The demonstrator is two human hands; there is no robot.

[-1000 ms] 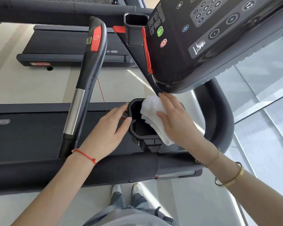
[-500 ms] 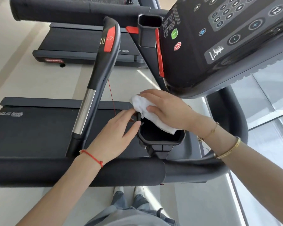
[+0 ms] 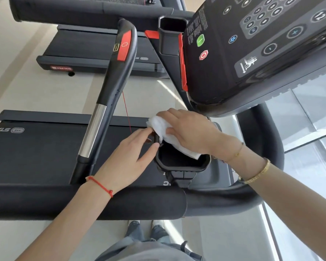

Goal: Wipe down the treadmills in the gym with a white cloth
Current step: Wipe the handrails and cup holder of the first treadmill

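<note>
The white cloth (image 3: 169, 136) is a soft, bunched towel with a fluffy, slightly nubbly surface, folded over itself into a thick wad. It lies just right of the frame's centre, draped across the far rim of the black cup holder (image 3: 183, 162), with one corner hanging down inside toward 4 o'clock and a puffed end sticking out toward 10 o'clock. The right hand (image 3: 192, 134) lies on top of it, fingers curled over the wad and thumb tucked against its near side, pinching the cloth while pressing it onto the rim. The left hand (image 3: 128, 161), at 9 o'clock from the cup holder, has its fingers fairly straight and loosely spread, the fingertips touching the holder's left edge; a thin red string bracelet (image 3: 102, 185) circles that wrist. Gold-toned bracelets (image 3: 256, 176) sit on the right wrist.

The cup holder is a rounded rectangular tub of matte moulded plastic with a thick lip. At 12 to 2 o'clock looms the treadmill console (image 3: 252, 53), glossy black, with a green button, a red octagonal stop button and a printed keypad. At 10 o'clock a curved handrail (image 3: 113, 81) runs up, matte black with a red panel and a brushed-metal grip section. A padded black bar (image 3: 83, 202) crosses at 7 o'clock, and the dark textured running belt (image 3: 36, 153) lies at 9 o'clock. A second treadmill (image 3: 94, 51) stands at 11 o'clock on the pale floor.
</note>
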